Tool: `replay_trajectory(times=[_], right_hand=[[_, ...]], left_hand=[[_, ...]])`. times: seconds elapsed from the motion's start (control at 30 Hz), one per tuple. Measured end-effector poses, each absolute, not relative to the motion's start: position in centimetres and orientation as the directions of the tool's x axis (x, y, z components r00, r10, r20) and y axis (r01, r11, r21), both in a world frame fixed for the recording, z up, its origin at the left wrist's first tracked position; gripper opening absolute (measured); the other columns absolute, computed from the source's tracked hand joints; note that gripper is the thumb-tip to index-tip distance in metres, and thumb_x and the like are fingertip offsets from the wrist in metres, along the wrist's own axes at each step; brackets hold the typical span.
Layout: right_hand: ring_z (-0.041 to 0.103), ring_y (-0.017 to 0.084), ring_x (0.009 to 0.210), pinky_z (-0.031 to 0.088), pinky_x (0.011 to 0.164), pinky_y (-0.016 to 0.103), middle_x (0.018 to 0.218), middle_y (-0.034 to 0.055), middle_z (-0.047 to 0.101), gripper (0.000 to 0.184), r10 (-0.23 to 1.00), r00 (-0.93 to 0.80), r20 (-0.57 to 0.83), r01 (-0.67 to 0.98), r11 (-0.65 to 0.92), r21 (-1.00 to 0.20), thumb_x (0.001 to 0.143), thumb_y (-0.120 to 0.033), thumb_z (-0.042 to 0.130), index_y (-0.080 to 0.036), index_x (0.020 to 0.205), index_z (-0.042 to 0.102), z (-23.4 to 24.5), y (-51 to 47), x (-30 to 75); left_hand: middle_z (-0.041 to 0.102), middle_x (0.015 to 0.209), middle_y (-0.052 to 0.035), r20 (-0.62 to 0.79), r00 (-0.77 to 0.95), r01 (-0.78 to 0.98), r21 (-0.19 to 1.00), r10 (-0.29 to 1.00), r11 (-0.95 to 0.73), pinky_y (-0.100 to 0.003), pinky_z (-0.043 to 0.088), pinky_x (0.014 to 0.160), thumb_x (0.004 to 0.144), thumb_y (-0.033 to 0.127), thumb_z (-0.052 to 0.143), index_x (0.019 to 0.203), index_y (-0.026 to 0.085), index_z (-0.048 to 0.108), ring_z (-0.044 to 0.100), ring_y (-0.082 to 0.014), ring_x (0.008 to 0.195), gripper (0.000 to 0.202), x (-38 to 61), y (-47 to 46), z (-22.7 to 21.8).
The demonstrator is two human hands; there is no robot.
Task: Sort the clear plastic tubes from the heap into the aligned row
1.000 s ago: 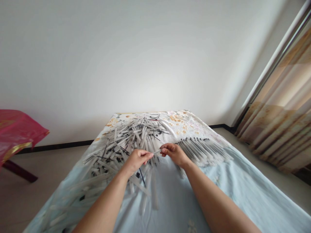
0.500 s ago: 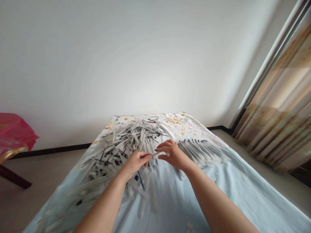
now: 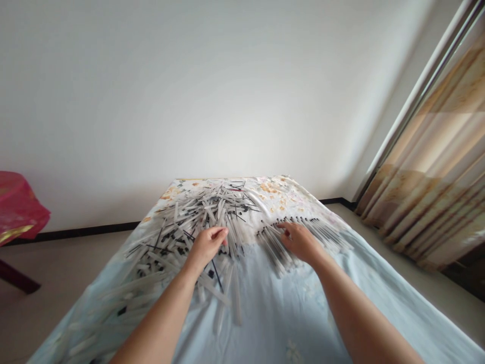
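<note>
My left hand [image 3: 207, 246] is closed in a pinch at the right edge of a jumbled heap of pale tubes and black rods [image 3: 212, 205]. Whatever its fingertips hold, if anything, is hidden. To the right, a row of slim translucent tubes with black ends [image 3: 328, 230] lies side by side on the cloth. Over the left part of that row is my right hand [image 3: 301, 241], index finger stretched toward the black ends and the other fingers partly bent. No tube shows clearly in its grip, and the hand covers some of the row.
A pale blue, flower-patterned cloth [image 3: 273, 313] covers the table. Loose tubes and small black pieces [image 3: 122, 310] spread to the near left. A white wall [image 3: 227, 101] rises behind, with a patterned curtain [image 3: 428, 192] at right and a red covering [image 3: 22, 205] at left.
My right hand has moved right, from near my left fingertips to above the row of tubes. The thin pale piece between the hands is out of sight. My left hand stays pinched, slightly shifted.
</note>
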State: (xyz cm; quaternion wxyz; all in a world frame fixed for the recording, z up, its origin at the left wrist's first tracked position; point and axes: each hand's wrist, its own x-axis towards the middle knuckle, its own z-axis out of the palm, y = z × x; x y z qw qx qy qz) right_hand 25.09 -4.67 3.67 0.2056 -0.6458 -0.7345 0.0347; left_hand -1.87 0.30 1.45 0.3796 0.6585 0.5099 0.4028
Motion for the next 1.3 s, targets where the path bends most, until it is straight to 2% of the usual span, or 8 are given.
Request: replay_trajectory(times=[0.3,0.5,0.63,0.77,0.9,1.03,1.17,1.3], right_hand=[[0.053,0.021,0.084,0.031,0.075,0.033,0.085,0.0058,0.063,0.029,0.987,0.013,0.16,0.983,0.017,-0.181,0.075,-0.024,0.045,-0.022,0.1,0.059,1.3,-5.1,25.3],[0.051,0.021,0.085,0.03,0.075,0.033,0.083,0.0045,0.061,0.026,0.978,-0.027,0.206,0.976,0.07,-0.205,0.076,-0.028,0.049,-0.023,0.099,0.059,1.9,-5.4,24.5],[0.051,0.019,0.085,0.031,0.074,0.03,0.083,0.0032,0.061,0.025,0.959,-0.131,0.251,0.939,0.201,-0.28,0.079,-0.031,0.046,-0.024,0.1,0.059,3.0,-5.6,22.4],[0.053,0.018,0.085,0.032,0.075,0.028,0.081,0.0019,0.063,0.025,0.946,-0.251,0.203,0.886,0.309,-0.345,0.078,-0.029,0.05,-0.024,0.1,0.059,3.1,-5.3,19.4],[0.054,0.017,0.083,0.034,0.075,0.027,0.08,0.0024,0.065,0.025,0.934,-0.311,0.175,0.855,0.355,-0.378,0.078,-0.029,0.05,-0.024,0.1,0.06,2.4,-4.4,16.9],[0.055,0.017,0.082,0.036,0.075,0.025,0.082,0.004,0.065,0.024,0.937,-0.302,0.176,0.845,0.348,-0.405,0.078,-0.029,0.049,-0.022,0.098,0.061,1.8,-3.6,15.5],[0.055,0.017,0.083,0.037,0.075,0.025,0.082,0.0046,0.064,0.024,0.946,-0.251,0.205,0.842,0.318,-0.435,0.081,-0.029,0.046,-0.021,0.097,0.061,1.2,-3.1,15.0],[0.056,0.017,0.082,0.037,0.075,0.026,0.081,0.0049,0.064,0.024,0.952,-0.232,0.2,0.854,0.298,-0.427,0.082,-0.028,0.045,-0.02,0.096,0.062,0.4,-2.8,15.1]], left_hand=[[0.061,0.058,-0.0012,0.127,0.191,0.377,0.906,0.973,-0.192,-0.02,0.029,0.038,0.071,0.047,0.048,0.09,0.014,0.064,0.038,-0.0084,0.038,0.041,-1.9,0.3,1.4],[0.062,0.058,-0.0014,0.128,0.175,0.402,0.896,0.976,-0.189,-0.021,0.031,0.04,0.071,0.049,0.047,0.09,0.014,0.063,0.04,-0.0088,0.038,0.043,-2.3,0.5,1.4],[0.064,0.059,-0.0024,0.138,0.172,0.476,0.855,0.975,-0.205,-0.022,0.034,0.043,0.072,0.048,0.046,0.092,0.014,0.063,0.046,-0.0113,0.041,0.042,-2.7,1.0,0.9],[0.068,0.07,-0.0058,0.141,0.185,0.574,0.787,0.973,-0.223,-0.025,0.042,0.058,0.071,0.042,0.049,0.09,0.016,0.065,0.06,-0.0176,0.063,0.036,-3.1,1.1,0.3],[0.068,0.084,-0.0069,0.169,0.167,0.698,0.676,0.971,-0.238,-0.026,0.042,0.069,0.07,0.034,0.053,0.088,0.018,0.066,0.061,-0.0187,0.077,0.027,-2.9,0.8,0.1],[0.066,0.086,-0.0064,0.22,0.188,0.786,0.55,0.957,-0.281,-0.025,0.04,0.072,0.075,0.031,0.05,0.089,0.019,0.064,0.059,-0.0175,0.08,0.024,-1.8,-0.1,-0.1],[0.063,0.088,-0.0073,0.271,0.2,0.865,0.402,0.941,-0.3,-0.028,0.038,0.067,0.08,0.036,0.041,0.092,0.021,0.062,0.059,-0.0197,0.079,0.029,-0.6,-1.2,-0.4],[0.062,0.091,-0.0075,0.247,0.187,0.895,0.357,0.951,-0.269,-0.028,0.037,0.069,0.077,0.032,0.047,0.095,0.022,0.06,0.058,-0.0209,0.083,0.024,-0.6,-1.2,-0.7]])
